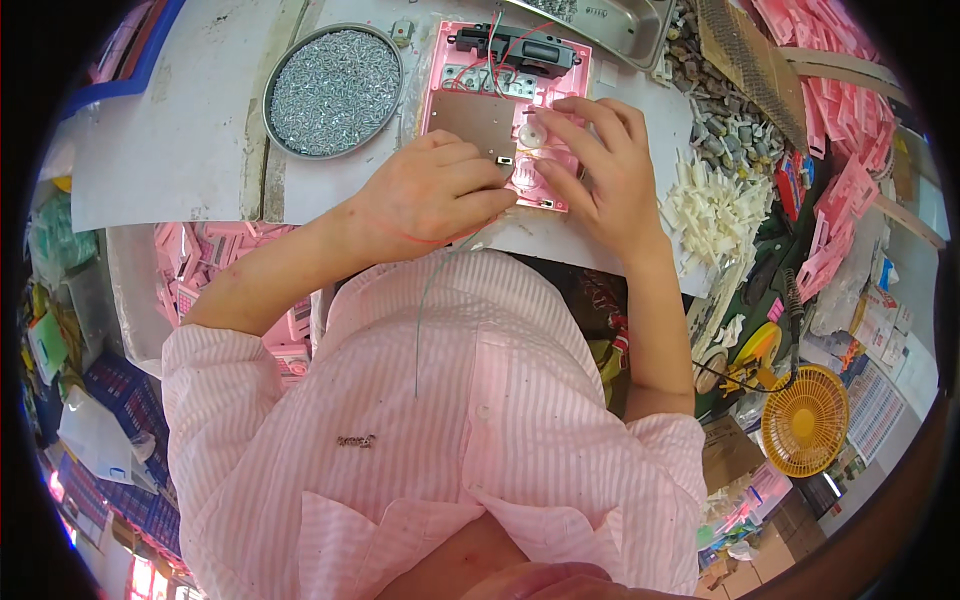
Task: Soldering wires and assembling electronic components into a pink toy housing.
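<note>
Hands [520, 175] press on flat pink plastic casing [505, 110] beside round screw tray [333, 90].

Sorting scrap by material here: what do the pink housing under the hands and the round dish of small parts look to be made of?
Pink housing: likely moulded plastic, matte, with uniform colour and moulded ribs. Round dish: seemingly metal, with a thin grey shiny rim; the small parts in it glint silvery, probably steel screws.

Cluttered white workbench [180, 150], yellow fan [805, 420] at right, daylight.
</note>
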Available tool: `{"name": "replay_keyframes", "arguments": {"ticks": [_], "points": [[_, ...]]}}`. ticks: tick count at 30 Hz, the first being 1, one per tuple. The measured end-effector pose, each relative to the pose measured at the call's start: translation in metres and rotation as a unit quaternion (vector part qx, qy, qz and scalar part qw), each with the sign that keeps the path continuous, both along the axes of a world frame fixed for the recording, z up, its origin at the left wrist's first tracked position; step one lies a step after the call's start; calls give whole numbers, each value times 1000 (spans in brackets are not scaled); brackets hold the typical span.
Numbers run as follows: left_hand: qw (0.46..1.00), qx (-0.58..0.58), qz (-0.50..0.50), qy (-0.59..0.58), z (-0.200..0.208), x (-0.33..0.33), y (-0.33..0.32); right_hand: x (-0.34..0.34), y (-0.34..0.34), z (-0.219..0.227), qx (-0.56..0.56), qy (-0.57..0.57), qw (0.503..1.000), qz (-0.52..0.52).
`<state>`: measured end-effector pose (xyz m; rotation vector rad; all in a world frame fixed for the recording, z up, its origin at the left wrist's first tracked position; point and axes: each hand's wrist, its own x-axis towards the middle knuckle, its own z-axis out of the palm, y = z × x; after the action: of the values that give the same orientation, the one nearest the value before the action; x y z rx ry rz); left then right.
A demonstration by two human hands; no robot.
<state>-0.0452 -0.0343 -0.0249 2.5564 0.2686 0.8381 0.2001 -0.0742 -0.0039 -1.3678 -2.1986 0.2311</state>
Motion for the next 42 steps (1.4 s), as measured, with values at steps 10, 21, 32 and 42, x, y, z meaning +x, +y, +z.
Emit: {"name": "replay_keyframes", "arguments": {"ticks": [10, 21, 32, 42], "points": [[1000, 16, 11, -17, 0, -3, -10, -8, -10, 12, -8, 23, 997, 75], [998, 9, 36, -43, -1, -10, -15, -20, -31, 1, -50, 38, 995, 80], [966, -92, 235, 44, 2, -44, -16, -42, -34, 8, -10, 34, 999, 39], [953, -127, 115, 250, 2, -64, -69, -105, -39, -17, 6, -8, 999, -48]]}}
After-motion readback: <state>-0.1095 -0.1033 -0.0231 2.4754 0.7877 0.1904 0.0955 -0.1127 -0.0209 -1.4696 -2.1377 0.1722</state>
